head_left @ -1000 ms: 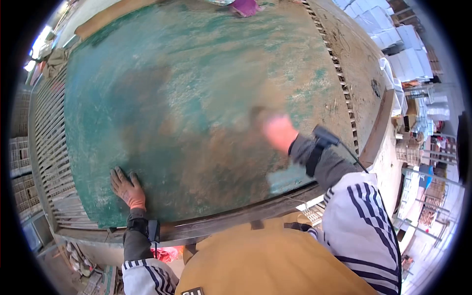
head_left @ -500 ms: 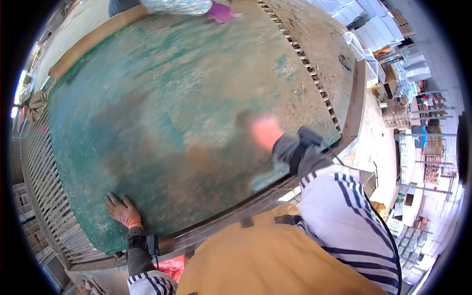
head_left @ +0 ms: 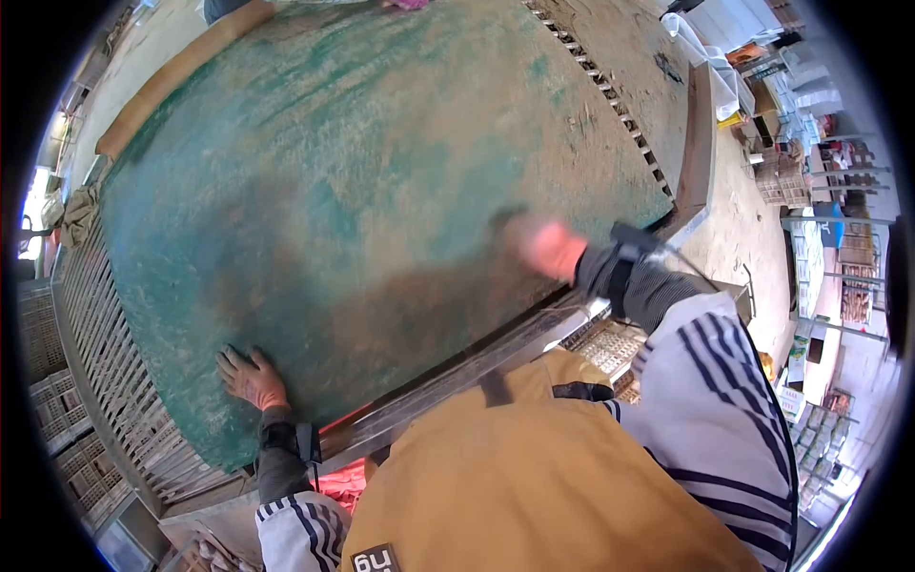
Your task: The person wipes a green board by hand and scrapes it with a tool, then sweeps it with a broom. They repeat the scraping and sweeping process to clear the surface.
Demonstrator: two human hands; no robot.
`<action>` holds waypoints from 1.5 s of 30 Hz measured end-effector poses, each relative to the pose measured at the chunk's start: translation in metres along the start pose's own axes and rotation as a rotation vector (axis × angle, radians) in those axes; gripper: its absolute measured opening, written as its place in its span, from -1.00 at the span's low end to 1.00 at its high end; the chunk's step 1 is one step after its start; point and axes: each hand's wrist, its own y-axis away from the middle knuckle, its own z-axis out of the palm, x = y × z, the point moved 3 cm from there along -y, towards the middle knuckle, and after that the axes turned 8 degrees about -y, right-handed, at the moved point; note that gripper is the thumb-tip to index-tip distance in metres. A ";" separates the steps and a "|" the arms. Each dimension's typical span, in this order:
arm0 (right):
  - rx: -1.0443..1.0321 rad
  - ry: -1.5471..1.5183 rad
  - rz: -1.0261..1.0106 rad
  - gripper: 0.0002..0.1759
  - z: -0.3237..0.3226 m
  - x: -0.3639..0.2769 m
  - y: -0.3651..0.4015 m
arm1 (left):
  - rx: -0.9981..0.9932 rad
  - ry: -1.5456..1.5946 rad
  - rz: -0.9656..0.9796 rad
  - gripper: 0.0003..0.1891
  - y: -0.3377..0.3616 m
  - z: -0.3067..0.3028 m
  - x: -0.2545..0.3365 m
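A large green sheet [head_left: 372, 200], smeared with brown dirt, covers most of the table in front of me. My left hand [head_left: 253, 378], in a grey and orange glove, lies flat on the sheet near its lower left corner with fingers spread. Over the sheet's right front part, my right hand [head_left: 551, 250] is smeared by motion. A dark blur sits at its fingers, and I cannot make out whether it holds anything. Each wrist has a dark strapped device.
Slats [head_left: 105, 343] run along the left side, and a row of slots [head_left: 610, 91] crosses the right. A wooden board [head_left: 181, 71] edges the far left. At the far edge another person's purple-gloved hand [head_left: 408, 4] shows. Stacked crates [head_left: 71, 419] stand lower left; shelves line the right.
My right hand appears farther right and slightly lower. My left hand stays flat on the sheet while the view shifts. The other person's purple-gloved hand has moved mostly out at the top.
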 end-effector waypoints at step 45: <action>-0.001 -0.275 0.273 -0.65 -0.037 0.023 0.061 | -0.092 0.288 0.862 -0.24 0.106 -0.096 0.219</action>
